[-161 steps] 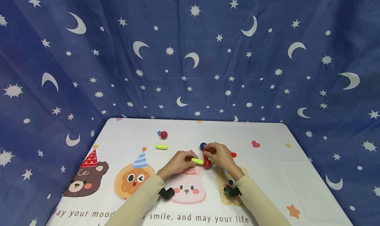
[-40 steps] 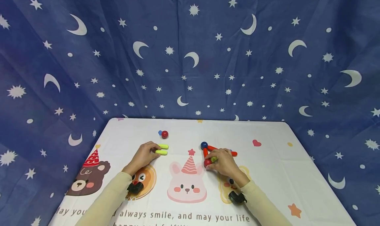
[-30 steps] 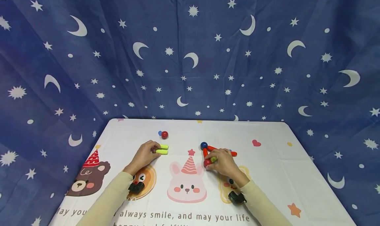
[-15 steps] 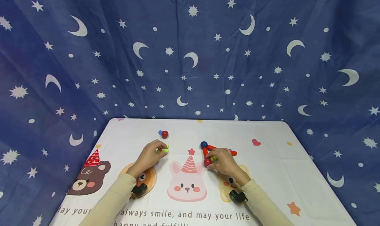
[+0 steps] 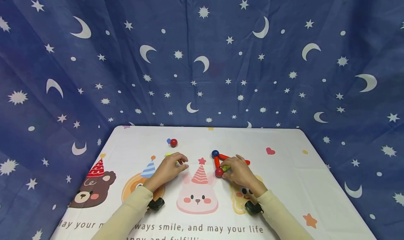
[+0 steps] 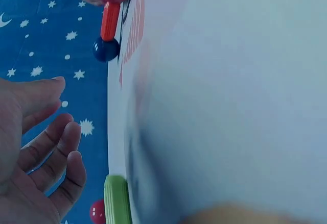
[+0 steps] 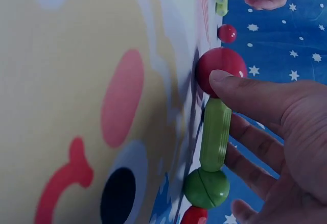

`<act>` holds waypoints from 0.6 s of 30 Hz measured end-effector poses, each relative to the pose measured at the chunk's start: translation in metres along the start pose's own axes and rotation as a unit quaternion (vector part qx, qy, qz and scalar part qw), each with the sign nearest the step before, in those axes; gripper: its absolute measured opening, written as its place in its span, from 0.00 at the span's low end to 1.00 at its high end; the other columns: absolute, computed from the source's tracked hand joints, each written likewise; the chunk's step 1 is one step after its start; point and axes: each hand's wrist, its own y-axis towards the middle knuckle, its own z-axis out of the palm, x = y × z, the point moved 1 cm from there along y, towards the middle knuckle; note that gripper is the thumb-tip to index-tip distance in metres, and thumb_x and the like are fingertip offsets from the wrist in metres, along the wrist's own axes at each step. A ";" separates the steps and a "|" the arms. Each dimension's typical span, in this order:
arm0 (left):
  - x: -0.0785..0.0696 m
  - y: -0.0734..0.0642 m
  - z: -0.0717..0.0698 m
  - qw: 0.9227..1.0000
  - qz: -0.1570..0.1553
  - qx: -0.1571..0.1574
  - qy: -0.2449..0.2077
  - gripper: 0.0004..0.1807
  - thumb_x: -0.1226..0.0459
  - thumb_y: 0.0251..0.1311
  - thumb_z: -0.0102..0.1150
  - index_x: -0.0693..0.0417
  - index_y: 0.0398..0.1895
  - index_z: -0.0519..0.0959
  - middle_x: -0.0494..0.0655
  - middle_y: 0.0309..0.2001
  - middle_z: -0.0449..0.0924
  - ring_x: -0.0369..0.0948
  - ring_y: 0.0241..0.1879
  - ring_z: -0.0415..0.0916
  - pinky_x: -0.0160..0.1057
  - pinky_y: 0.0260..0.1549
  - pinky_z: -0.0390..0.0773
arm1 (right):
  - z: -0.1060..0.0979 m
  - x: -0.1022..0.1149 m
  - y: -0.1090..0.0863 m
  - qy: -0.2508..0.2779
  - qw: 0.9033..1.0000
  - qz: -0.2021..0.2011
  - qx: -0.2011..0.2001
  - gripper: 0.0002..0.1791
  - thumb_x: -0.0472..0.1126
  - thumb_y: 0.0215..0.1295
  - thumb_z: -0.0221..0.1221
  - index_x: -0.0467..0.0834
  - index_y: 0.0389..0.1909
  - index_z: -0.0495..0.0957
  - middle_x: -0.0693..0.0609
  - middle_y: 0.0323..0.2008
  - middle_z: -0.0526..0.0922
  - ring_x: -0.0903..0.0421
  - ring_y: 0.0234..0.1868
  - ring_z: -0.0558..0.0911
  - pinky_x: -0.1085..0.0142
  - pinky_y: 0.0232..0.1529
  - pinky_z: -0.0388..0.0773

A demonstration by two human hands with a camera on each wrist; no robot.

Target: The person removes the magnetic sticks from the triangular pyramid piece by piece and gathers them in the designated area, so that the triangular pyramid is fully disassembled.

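My left hand [image 5: 172, 167] is raised over the table with loosely bent fingers, holding nothing. Beside it lie yellow-green sticks [image 5: 168, 154], mostly hidden behind that hand; the right wrist view shows them at the top. My right hand [image 5: 241, 171] pinches a yellow-green stick [image 7: 216, 137] where it meets a red ball [image 7: 219, 66], the thumb tip lying on the ball. A red stick [image 5: 216, 162] joins this ball to a blue ball [image 5: 215, 153], from which another red stick [image 5: 224, 157] slants right. A green ball [image 7: 207, 188] sits at the pinched stick's other end.
A loose red ball [image 5: 173, 142] lies toward the back left of the table. The white tablecloth [image 5: 277, 184] carries printed animals and lettering, and a blue curtain [image 5: 202, 57] with moons and stars hangs behind.
My left hand carried a yellow-green stick left, laid it beside another, let go and drew back rightward. My right hand shifted from the upright red stick to the red ball's junction and stays there.
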 end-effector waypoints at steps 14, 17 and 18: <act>-0.022 0.012 0.031 0.998 0.002 0.047 -0.034 0.10 0.60 0.61 0.66 0.49 0.44 0.83 0.36 0.38 0.82 0.37 0.40 0.78 0.35 0.40 0.76 | 0.005 -0.004 0.006 -0.013 1.000 0.015 0.007 0.20 0.47 0.47 0.76 0.51 0.43 0.86 0.58 0.42 0.88 0.53 0.50 0.81 0.42 0.65 0.62; -0.026 0.016 0.037 0.997 -0.002 0.067 -0.050 0.11 0.61 0.61 0.65 0.52 0.46 0.82 0.38 0.39 0.83 0.38 0.41 0.79 0.38 0.43 0.78 | 0.006 -0.002 0.009 -0.019 1.000 0.013 0.001 0.20 0.48 0.46 0.77 0.51 0.42 0.86 0.58 0.41 0.88 0.55 0.47 0.81 0.44 0.60 0.65; -0.026 0.017 0.040 0.996 -0.003 0.073 -0.054 0.12 0.60 0.62 0.65 0.52 0.47 0.82 0.38 0.39 0.83 0.38 0.41 0.79 0.38 0.44 0.79 | 0.006 -0.001 0.010 -0.021 1.000 0.010 0.000 0.20 0.48 0.46 0.76 0.51 0.42 0.86 0.58 0.41 0.88 0.55 0.46 0.81 0.44 0.59 0.65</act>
